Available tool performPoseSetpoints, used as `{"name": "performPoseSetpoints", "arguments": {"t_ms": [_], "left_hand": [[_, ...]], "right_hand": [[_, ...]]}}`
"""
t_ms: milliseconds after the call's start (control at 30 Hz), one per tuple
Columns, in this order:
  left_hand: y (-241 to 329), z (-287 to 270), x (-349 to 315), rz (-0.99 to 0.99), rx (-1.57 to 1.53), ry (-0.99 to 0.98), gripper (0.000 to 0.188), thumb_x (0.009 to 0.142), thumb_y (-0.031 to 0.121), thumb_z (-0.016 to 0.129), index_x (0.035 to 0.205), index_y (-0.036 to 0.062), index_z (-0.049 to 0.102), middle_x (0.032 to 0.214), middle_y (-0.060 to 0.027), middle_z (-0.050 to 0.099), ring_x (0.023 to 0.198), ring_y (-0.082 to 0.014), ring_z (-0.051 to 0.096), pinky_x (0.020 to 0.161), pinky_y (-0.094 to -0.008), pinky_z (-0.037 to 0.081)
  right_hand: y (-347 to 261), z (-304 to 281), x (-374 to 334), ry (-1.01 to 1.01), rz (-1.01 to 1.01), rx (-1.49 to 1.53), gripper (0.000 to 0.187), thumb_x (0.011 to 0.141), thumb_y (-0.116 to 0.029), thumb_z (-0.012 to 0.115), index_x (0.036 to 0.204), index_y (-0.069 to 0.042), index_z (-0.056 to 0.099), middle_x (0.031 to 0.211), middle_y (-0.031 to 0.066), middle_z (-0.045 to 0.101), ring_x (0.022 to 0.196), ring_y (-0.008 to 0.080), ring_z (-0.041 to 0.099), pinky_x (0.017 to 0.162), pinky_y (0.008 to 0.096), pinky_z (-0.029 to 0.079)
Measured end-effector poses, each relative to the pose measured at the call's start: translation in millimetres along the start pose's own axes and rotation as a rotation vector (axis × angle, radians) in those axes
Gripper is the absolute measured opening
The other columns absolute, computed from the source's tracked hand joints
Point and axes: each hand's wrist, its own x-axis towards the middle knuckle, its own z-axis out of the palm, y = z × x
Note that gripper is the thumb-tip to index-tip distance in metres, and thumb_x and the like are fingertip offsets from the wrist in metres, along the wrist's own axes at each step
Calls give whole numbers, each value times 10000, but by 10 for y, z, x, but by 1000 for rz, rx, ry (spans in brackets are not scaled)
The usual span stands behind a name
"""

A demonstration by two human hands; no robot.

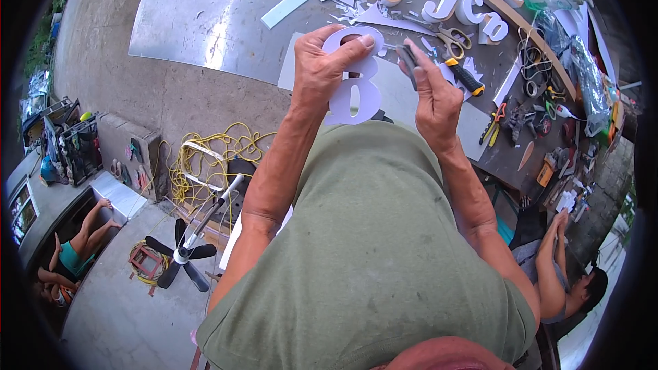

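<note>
My left hand (318, 67) pinches a flat white cut-out (363, 89) with a rounded outline and openings through it, thumb on its face. It is held up in front of my green shirt, above the near edge of the table. To its right, my right hand (439, 103) is closed around a slim dark grey tool (409, 63). The tool's thin, pale tip points left toward the cut-out's upper right edge; whether it touches cannot be told. Scissors (454, 42) and a yellow-and-black handled tool (466, 77) lie just beyond my right hand.
White raised letters (471, 8) and white scraps (349, 8) lie on the metal-topped table (199, 24). Pliers (491, 129), cables (536, 55) and tools crowd its right side. A fan (181, 255) and yellow cord (192, 171) are at left. People sit at left and right.
</note>
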Motion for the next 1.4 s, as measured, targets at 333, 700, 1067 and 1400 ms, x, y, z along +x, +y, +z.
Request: {"name": "performPoseSetpoints", "arguments": {"t_ms": [333,700,1067,1400], "left_hand": [[-30,66,-20,47,70,-68,154,849,132,774,887,-6,718,746,-46,697,621,-81,636,544,-224,500],[88,-66,132,-60,144,-324,269,832,196,787,1003,-9,755,802,-56,723,697,-88,646,607,-244,517],[181,-251,259,-226,224,-478,315,867,260,783,1004,-17,724,874,-89,736,733,-125,692,672,-257,568],[211,-264,378,-99,398,-425,292,906,244,746,1015,-21,693,876,-92,752,732,-120,703,620,-260,567]], "right_hand": [[-151,112,355,-23,-170,114,379,970,-14,581,1348,-6,585,1294,182,650,1136,301,674,897,344,553],[-115,88,307,-15,-26,246,354,963,-17,611,1315,-42,637,1120,146,737,863,121,691,754,265,545],[-75,161,155,119,128,72,347,942,-50,669,1289,-37,660,745,18,678,613,33,474,546,214,412],[-4,141,223,11,334,660,402,956,-45,656,1341,41,577,1111,109,695,903,112,659,794,254,577]]}}
